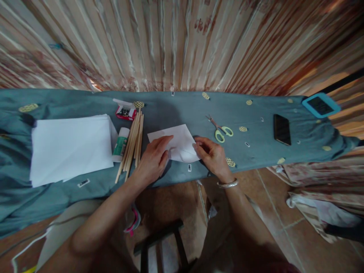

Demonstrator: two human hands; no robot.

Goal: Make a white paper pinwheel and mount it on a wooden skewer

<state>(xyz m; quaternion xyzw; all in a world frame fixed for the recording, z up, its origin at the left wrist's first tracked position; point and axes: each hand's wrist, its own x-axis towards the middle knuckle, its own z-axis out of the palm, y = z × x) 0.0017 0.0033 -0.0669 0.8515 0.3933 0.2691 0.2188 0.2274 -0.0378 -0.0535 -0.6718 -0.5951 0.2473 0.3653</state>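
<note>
My sheet of paper [183,142] is plain white, like the paper stack [71,148] well to its left. Between those two I see a green glue stick [120,144] with a white cap and pale straw-coloured sticks [132,146]; up and left of my sheet, the small box [125,113] is red and white. To the sheet's right, the scissors [220,128] have yellow-green handles; farther right, my phone [282,129] is black and a device [321,105] has a bright blue frame. Under the sheet, the cloth [250,149] is grey-teal with dark-spotted yellow ovals; beyond it, the curtain [170,41] runs beige with brown-red streaks.
</note>
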